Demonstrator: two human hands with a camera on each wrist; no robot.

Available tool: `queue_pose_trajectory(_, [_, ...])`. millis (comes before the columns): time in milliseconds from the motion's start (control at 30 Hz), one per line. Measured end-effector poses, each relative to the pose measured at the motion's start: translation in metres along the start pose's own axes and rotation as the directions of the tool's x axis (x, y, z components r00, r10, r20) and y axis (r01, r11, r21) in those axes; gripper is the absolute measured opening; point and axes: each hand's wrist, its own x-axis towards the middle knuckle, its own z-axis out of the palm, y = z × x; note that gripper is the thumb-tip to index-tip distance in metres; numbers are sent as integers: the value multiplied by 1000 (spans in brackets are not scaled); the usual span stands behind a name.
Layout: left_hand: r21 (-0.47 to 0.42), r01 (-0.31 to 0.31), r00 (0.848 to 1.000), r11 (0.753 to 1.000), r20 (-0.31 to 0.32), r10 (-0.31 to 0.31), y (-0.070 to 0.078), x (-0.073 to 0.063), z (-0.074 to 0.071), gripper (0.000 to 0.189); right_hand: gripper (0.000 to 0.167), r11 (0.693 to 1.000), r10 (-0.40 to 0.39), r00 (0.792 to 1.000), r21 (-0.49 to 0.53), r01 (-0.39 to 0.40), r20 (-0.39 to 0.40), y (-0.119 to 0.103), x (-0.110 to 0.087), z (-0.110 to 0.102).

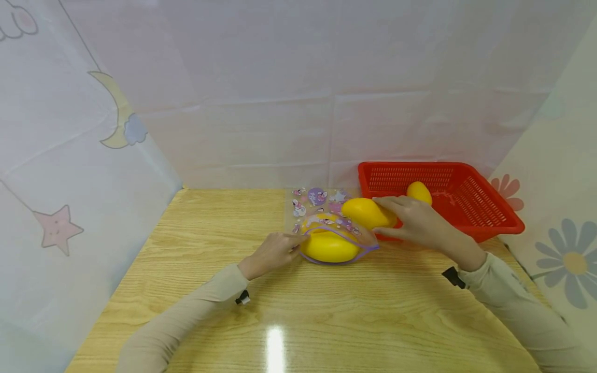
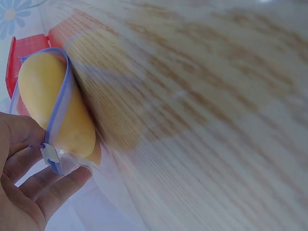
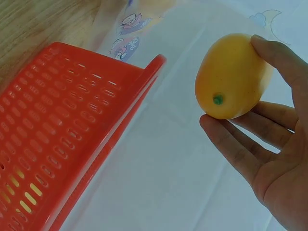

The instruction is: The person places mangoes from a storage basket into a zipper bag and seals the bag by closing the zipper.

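Note:
A clear zip bag (image 1: 298, 207) with cartoon prints and a purple zip edge lies on the table, its mouth facing me. Inside it rests a yellow mango (image 1: 331, 247), with more yellow fruit showing through the film behind. My left hand (image 1: 275, 251) pinches the left end of the bag's mouth, close to the white zip slider (image 2: 49, 155). Between thumb and fingers, my right hand (image 1: 417, 223) holds another mango (image 1: 364, 211) above the bag's right side. That fruit shows a small green stem nub (image 3: 218, 99) in the right wrist view.
At the back right stands a red perforated basket (image 1: 489, 210), partly behind my right hand. One more mango (image 1: 418, 192) sits in it. A pale printed cloth (image 1: 256, 103) hangs behind the wooden table (image 1: 219, 212), and more cloth borders both sides.

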Motion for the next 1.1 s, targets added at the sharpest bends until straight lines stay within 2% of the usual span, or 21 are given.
queue_pose_trajectory(333, [2, 3, 1000, 1000, -7, -3, -1, 0, 2, 34, 70, 994, -110, 992, -6, 110, -58, -3, -2, 11])
queue_pose_trajectory(800, [5, -8, 1000, 1000, -6, 8, 0, 0, 1, 34, 71, 985, -170, 983, 25, 173, -71, -11, -1, 23])
queue_pose_trajectory(1100, [0, -1, 1000, 1000, 0, 1, 0, 0, 0, 34, 77, 984, -168, 985, 54, 170, -33, -17, -1, 23])
